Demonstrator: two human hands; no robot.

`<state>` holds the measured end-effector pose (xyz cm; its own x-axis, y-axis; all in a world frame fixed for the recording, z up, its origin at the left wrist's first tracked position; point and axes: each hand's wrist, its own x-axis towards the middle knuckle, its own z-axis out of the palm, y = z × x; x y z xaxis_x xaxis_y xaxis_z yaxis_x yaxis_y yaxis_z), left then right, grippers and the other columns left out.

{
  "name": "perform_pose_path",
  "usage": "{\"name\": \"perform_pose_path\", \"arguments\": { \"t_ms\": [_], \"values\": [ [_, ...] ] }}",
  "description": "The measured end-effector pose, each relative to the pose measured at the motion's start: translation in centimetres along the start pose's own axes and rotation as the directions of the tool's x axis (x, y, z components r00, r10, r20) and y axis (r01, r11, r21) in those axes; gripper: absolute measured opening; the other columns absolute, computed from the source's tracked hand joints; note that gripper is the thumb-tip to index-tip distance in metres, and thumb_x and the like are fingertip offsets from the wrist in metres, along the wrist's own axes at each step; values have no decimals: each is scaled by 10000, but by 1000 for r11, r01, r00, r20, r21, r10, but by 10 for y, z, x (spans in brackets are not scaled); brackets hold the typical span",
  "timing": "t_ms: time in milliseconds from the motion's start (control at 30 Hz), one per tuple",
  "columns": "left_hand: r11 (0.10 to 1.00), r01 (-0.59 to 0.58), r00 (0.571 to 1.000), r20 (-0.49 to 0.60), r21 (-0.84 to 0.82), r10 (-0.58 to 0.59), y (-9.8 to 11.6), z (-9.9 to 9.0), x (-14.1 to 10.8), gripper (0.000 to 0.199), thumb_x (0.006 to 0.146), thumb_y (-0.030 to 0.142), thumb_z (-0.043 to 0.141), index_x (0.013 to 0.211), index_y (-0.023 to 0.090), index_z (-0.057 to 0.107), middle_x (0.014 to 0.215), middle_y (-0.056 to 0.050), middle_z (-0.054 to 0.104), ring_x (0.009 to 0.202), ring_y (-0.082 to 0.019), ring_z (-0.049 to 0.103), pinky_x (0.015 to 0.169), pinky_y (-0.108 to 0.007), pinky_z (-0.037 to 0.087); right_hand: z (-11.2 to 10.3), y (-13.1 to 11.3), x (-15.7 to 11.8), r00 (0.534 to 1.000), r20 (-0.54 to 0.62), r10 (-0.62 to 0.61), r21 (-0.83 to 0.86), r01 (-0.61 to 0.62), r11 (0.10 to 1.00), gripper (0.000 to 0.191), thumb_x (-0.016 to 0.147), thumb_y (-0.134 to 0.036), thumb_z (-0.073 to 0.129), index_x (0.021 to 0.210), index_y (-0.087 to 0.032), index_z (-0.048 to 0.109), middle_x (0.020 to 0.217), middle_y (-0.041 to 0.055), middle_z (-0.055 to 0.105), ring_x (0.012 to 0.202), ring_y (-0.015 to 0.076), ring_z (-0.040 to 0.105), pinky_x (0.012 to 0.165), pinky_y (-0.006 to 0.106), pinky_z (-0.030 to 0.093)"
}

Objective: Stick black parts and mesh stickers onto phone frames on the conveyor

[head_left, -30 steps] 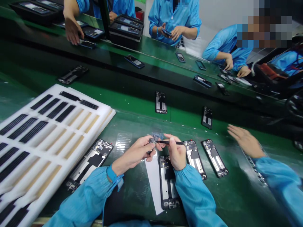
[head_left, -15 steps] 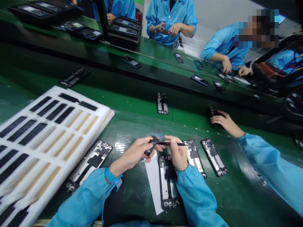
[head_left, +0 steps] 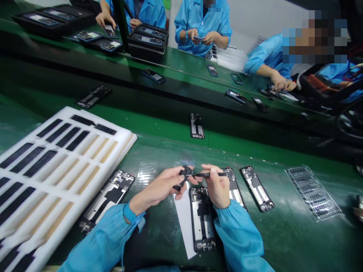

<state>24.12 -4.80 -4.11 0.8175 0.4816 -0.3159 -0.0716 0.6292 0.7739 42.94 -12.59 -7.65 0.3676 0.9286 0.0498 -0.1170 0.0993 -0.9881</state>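
Assembly bench seen from the wearer's head. The left hand is closed on a small black part, pinching it between thumb and curled fingers above the bench. The right hand is closed around a slim black tool, held like a pen, with its tip at the part (probe or tweezers cannot be told at this size). Both cuffs are blue.

Left of the hands, a white foam tray holds rows of black strips and rows of tan strips; it runs out of frame, so the total cannot be counted. Four opened phone frames lie near the hands on the green bench, the central one on a white paper strip, and a fifth frame lies farther off. Two clear plastic sheets are present: one beside the left hand, the other at right, carrying rows of small dark parts.

Across the bench, black trays hold phones, and three co-workers in blue smocks sit at work.
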Motion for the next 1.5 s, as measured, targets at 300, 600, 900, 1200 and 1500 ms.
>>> {"name": "perform_pose_path", "arguments": {
  "t_ms": [300,600,900,1200,1500],
  "values": [
    [998,-9,999,40,69,6,2,2,-4,238,958,316,541,1077,146,656,1002,-99,624,647,-109,490,528,-247,415,5,-4,-2,1000,-14,7,55,-6,998,318,966,-480,600,987,-195,741,704,34,750,629,192,696,630,333,546],
    [996,7,998,61,86,-12,1,2,-6,248,968,334,536,1100,150,637,767,-23,563,622,-120,501,562,-262,429,5,-6,-2,1000,-3,25,34,-25,999,347,954,-507,606,984,-190,744,686,34,736,611,195,686,604,329,538],
    [994,10,998,53,108,-16,1,5,-7,215,964,327,547,1073,152,607,729,-2,598,538,-91,496,557,-250,405,9,-12,-1,998,-2,68,32,-67,997,378,920,-546,630,980,-183,718,624,22,713,550,184,659,556,313,527],
    [997,24,999,28,70,-26,-4,6,-6,237,968,351,532,1044,153,639,764,-21,593,592,-109,509,571,-267,425,9,-13,0,995,8,100,64,-100,993,357,913,-528,653,974,-183,723,627,19,712,550,176,652,546,302,523],
    [998,3,999,-52,-59,-6,-5,11,-4,248,890,347,639,1008,136,695,951,-93,639,636,-109,517,519,-250,376,9,-10,-2,996,2,93,57,-93,994,355,933,-524,624,1004,-188,715,654,21,710,580,182,659,585,315,530]
  ]
}}
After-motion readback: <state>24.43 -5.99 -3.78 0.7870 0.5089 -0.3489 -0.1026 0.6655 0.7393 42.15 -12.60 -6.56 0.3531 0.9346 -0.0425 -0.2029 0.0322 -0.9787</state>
